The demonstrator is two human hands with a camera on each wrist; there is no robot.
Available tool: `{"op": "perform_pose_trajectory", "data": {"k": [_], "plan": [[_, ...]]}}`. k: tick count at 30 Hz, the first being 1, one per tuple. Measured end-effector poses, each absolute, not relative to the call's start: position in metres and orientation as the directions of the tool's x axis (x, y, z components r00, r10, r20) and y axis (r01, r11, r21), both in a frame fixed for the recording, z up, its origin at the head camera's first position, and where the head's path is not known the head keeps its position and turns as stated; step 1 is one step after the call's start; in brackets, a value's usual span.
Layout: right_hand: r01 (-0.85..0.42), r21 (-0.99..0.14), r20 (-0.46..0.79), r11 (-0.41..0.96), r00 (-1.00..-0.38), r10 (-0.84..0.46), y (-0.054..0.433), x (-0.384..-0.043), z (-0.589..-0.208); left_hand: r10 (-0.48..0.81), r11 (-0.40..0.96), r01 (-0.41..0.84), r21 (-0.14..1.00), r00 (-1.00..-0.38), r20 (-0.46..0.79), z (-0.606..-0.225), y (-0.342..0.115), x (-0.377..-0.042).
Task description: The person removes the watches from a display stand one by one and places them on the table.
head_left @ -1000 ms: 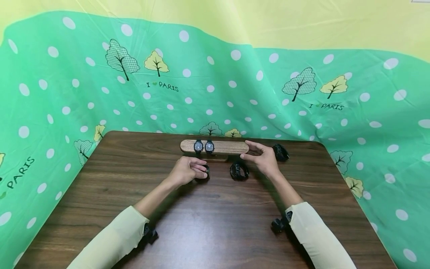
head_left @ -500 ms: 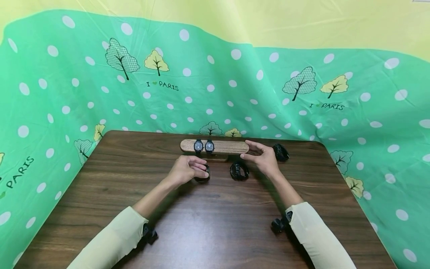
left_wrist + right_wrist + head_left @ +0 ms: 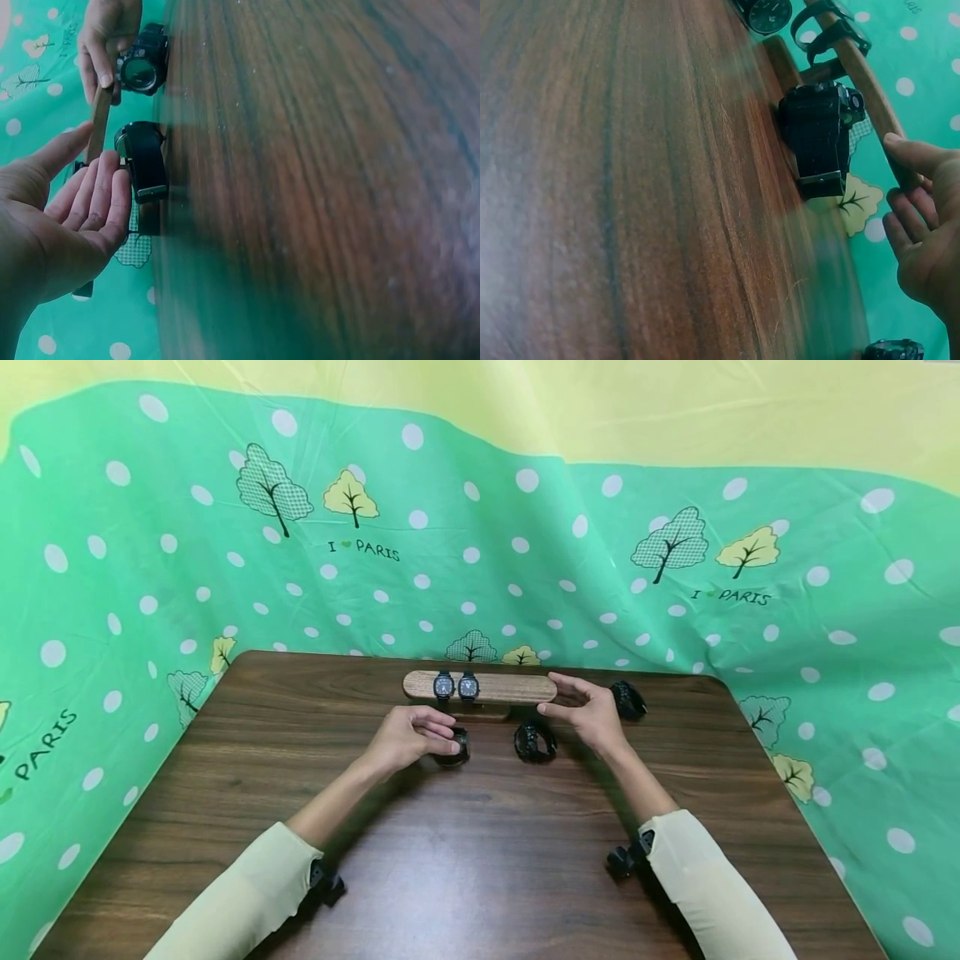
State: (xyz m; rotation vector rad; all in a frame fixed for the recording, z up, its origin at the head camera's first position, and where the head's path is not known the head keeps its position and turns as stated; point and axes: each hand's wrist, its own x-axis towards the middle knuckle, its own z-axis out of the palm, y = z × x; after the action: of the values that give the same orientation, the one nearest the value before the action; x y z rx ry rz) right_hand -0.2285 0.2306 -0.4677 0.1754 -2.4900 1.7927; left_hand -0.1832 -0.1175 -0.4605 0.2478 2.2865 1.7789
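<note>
A wooden watch stand (image 3: pixel 517 687) has a horizontal bar near the table's far edge. Two black watches (image 3: pixel 443 685) are strapped side by side on the bar's left half. My right hand (image 3: pixel 588 714) pinches the bar's right end between thumb and fingers. My left hand (image 3: pixel 408 742) is beside a black watch (image 3: pixel 455 748) standing in front of the stand. In the left wrist view the palm shows, with extended fingers (image 3: pixel 97 195) right at that watch's strap (image 3: pixel 146 161) and not wrapped round it. Another chunky black watch (image 3: pixel 535 742) stands in front of the bar's right part.
One more black watch (image 3: pixel 628 701) lies right of my right hand. The dark wooden table (image 3: pixel 480 860) ends just behind the stand, where a green dotted cloth (image 3: pixel 465 585) hangs. Small black cameras (image 3: pixel 620 863) are worn at both wrists.
My left hand has drawn back slightly to the left, showing more of the watch beside it. The right hand, the stand and the other watches have stayed put.
</note>
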Motion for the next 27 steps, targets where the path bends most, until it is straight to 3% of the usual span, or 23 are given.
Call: {"op": "perform_pose_trajectory", "data": {"k": [10, 19, 27], "plan": [[-0.124, -0.937, 0.107, 0.327, -0.992, -0.070, 0.2354, -0.2357, -0.4646, 0.275, 0.220, 0.037, 0.975, -0.961, -0.026, -0.4541, -0.1247, -0.1875], [-0.087, -0.932, 0.063, 0.352, -0.995, -0.079, 0.2368, -0.2352, -0.4662, 0.214, 0.185, 0.014, 0.983, -0.976, -0.027, -0.4545, -0.1266, -0.1853], [-0.086, -0.938, 0.065, 0.334, -0.995, -0.074, 0.2355, -0.2387, -0.4663, 0.158, 0.196, 0.083, 0.977, -0.986, 0.052, -0.4505, -0.1279, -0.1879]]}}
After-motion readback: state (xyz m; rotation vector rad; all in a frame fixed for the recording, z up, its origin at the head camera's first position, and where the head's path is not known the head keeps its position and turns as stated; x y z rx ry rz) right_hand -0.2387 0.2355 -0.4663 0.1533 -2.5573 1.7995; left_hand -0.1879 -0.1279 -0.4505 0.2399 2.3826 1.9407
